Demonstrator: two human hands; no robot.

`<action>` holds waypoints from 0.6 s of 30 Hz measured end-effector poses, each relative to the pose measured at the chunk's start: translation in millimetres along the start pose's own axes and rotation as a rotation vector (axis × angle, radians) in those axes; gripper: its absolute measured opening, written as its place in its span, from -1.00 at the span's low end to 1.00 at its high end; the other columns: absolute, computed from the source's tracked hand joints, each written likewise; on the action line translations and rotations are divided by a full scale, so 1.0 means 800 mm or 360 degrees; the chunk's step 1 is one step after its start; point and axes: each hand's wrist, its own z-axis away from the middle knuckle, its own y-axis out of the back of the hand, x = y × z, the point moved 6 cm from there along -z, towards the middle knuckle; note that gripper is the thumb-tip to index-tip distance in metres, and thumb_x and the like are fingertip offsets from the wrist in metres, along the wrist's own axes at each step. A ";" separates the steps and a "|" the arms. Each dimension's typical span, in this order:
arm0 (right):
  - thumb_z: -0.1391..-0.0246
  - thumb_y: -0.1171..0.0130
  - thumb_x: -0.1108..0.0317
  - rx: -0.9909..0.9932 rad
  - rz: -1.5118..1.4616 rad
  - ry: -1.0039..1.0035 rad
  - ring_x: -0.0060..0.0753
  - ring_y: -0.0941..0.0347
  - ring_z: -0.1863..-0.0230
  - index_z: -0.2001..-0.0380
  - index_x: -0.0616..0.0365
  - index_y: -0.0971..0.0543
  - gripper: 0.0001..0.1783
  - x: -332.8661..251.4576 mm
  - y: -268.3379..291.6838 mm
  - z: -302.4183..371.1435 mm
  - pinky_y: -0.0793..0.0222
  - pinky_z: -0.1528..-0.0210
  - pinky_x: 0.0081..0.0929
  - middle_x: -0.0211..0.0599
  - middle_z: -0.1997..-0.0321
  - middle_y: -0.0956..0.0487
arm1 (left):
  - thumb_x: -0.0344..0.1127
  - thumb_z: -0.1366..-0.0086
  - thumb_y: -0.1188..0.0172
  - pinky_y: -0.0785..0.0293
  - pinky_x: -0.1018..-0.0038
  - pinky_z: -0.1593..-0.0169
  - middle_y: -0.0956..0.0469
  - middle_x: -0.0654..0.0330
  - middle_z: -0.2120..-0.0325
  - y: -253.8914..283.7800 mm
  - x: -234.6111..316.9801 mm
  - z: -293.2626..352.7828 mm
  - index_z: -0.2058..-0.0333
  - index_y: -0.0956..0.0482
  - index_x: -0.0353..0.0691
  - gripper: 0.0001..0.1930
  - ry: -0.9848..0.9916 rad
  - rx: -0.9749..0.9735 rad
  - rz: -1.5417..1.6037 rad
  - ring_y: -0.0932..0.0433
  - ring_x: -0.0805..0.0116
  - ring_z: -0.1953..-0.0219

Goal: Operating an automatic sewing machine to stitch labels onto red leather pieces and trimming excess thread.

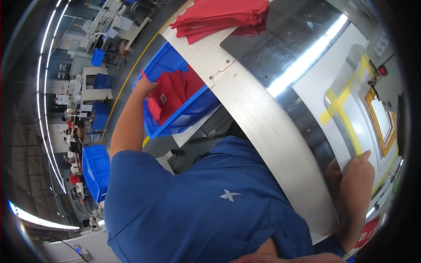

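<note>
While the left hand (pixel 145 86) is pinching red fabric (pixel 169 93) at a blue plastic bin (pixel 184 117), the right hand (pixel 357 171) is lying at a yellow-taped, whitish panel (pixel 348 131), its grip impossible to tell.

Gray floor (pixel 135 56) | yellow floor line (pixel 153 38) | ceiling strip lights (pixel 40 63) | workbenches (pixel 100 94)

Red cloth (pixel 171 93) partly hidden in bin (pixel 186 109), stack (pixel 221 18) cropped

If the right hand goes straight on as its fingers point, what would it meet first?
The right hand would probably meet the yellow-brown frame first, but depth is unclear.
</note>
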 end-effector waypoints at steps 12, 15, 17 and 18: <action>-0.24 -0.31 0.17 -0.0557 0.0521 0.0160 0.03 -0.77 0.19 0.11 0.37 -0.81 -0.57 -0.010 -0.013 -0.024 -0.61 0.22 -0.22 0.81 -0.20 -0.52 | -0.02 -0.43 -0.27 -0.65 0.04 -0.03 -0.78 -0.16 0.19 0.122 0.192 0.057 0.08 -0.79 -0.25 -0.61 -0.0759 0.1037 0.0343 -0.77 -0.19 0.05; -0.13 -0.26 0.22 -0.0416 0.0568 0.0182 -0.14 -0.75 0.29 0.19 0.32 -0.84 -0.62 -0.004 -0.020 -0.019 -0.57 0.33 -0.25 0.95 -0.26 -0.42 | -0.26 -0.52 -0.33 -0.63 0.37 0.10 -0.77 0.08 0.32 0.152 0.354 0.164 0.08 -0.73 -0.34 -0.77 -0.1533 0.0847 0.0976 -0.75 0.29 0.27; -0.15 -0.26 0.24 -0.0370 0.0446 0.0231 -0.13 -0.75 0.34 0.20 0.31 -0.82 -0.64 -0.002 -0.013 -0.019 -0.58 0.34 -0.23 0.92 -0.28 -0.42 | -0.33 -0.50 -0.32 -0.59 0.41 0.16 -0.73 0.14 0.32 0.139 0.430 0.232 0.04 -0.70 -0.36 -0.80 -0.1771 0.0525 0.1034 -0.70 0.38 0.27; -0.15 -0.26 0.25 -0.0304 0.0372 0.0227 -0.08 -0.74 0.37 0.22 0.31 -0.79 -0.67 0.004 -0.016 -0.008 -0.59 0.34 -0.20 0.88 -0.28 -0.44 | -0.36 -0.45 -0.35 -0.58 0.40 0.17 -0.70 0.13 0.32 0.140 0.474 0.289 0.04 -0.69 -0.34 -0.80 -0.2014 0.0451 0.0954 -0.69 0.33 0.28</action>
